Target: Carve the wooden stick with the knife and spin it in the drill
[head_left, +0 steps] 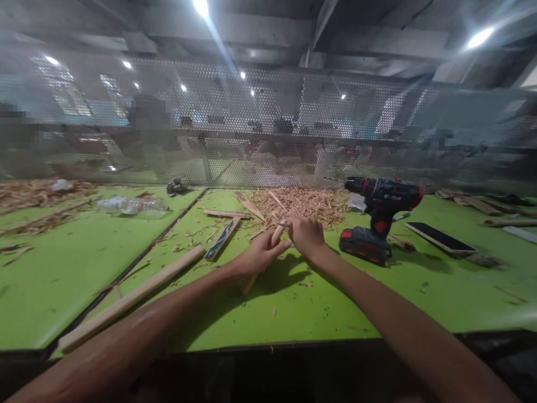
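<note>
Near the middle of the green table [293, 308], my left hand [260, 252] is wrapped round a slim wooden piece [277, 234], whose lower end sticks out below the palm. My right hand [307, 235] is closed at the upper end of that piece, touching or almost touching my left hand. A small dark blade [284, 224] shows between the hands; its handle is hidden in my right fist. A heap of wood shavings [310, 204] lies just behind the hands.
A cordless drill [380, 212] stands right of my hands, with a black phone-like slab [440, 238] beyond it. At left are a long wooden strip [134, 296], a blue-patterned piece [223, 238] and a plastic bottle [134, 206]. A perforated screen [251, 134] rises behind.
</note>
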`<state>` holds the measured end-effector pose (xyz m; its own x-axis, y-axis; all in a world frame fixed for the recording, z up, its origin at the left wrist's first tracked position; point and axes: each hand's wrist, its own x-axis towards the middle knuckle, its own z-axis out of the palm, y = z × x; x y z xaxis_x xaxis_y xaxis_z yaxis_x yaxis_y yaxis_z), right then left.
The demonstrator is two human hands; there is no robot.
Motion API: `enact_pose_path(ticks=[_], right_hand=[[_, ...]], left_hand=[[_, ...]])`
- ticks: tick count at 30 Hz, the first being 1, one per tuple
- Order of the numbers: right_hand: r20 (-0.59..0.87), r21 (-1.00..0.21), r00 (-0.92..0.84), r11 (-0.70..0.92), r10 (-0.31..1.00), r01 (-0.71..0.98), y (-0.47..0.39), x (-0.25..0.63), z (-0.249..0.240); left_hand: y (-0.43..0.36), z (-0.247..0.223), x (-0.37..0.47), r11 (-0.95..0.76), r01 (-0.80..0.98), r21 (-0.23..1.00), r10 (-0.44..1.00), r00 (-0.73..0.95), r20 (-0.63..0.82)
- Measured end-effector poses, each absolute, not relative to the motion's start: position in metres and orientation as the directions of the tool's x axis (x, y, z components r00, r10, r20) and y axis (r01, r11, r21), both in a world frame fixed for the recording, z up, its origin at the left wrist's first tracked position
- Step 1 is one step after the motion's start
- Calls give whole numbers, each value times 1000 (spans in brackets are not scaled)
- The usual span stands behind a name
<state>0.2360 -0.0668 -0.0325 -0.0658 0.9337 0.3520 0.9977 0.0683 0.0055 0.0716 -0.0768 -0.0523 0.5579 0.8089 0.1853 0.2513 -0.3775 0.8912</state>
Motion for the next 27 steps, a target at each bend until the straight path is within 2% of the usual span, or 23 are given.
enact_pose_path(ticks=[7, 15, 27], right_hand=[[328, 69, -25, 3, 944, 998, -62, 235, -33], [327, 87, -23, -6, 945, 996, -61, 235, -30], [267, 55, 16, -31, 964, 998, -56, 239, -26]], left_hand=[[-80, -51, 72, -364, 279, 889, 823, 543, 167], [-75, -50, 69, -489, 368, 791, 804, 543, 244], [-69, -52, 64, -428, 442, 789, 839, 520, 164]])
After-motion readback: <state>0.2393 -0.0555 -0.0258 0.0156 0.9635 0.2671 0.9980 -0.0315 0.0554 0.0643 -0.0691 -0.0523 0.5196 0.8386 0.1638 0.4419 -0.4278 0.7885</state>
